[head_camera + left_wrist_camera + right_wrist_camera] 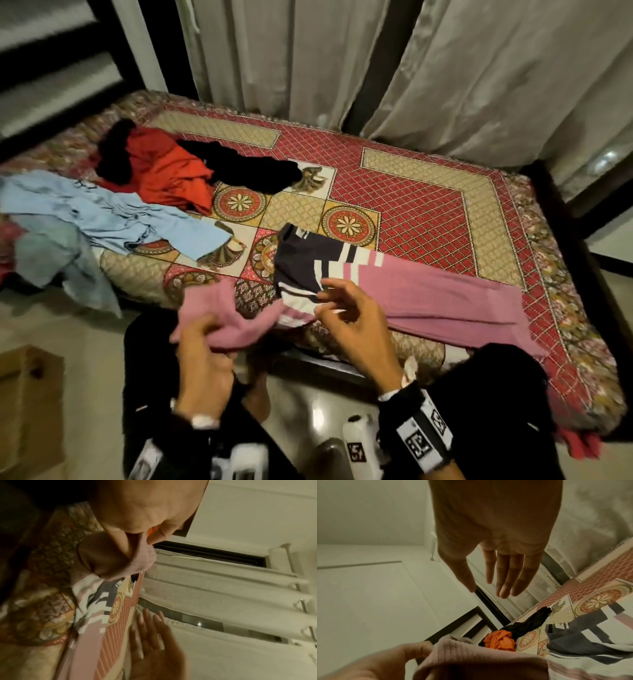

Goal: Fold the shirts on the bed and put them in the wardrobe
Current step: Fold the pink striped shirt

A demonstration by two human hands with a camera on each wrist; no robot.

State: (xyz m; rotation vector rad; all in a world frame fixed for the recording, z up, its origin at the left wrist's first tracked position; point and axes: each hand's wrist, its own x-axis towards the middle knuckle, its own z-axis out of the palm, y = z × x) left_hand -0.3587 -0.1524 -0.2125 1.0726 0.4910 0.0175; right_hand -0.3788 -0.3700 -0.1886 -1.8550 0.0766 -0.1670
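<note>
pink-navy shirt (394,284) | flat on bed (428,178) (sleeve lifted)

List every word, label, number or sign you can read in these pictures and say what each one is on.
No text can be read.
Neck label of the pink and navy shirt: white tag, print too small and blurred.
Wrist bands: black-and-white square code marks, not letters.
Light blue shirt: dark marks, too blurred to read.

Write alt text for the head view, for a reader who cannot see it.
A left hand grips the sleeve of a pink shirt spread on a patterned bed, while the right hand hovers open above it. Blue, orange and black clothes lie unfolded behind.
</note>
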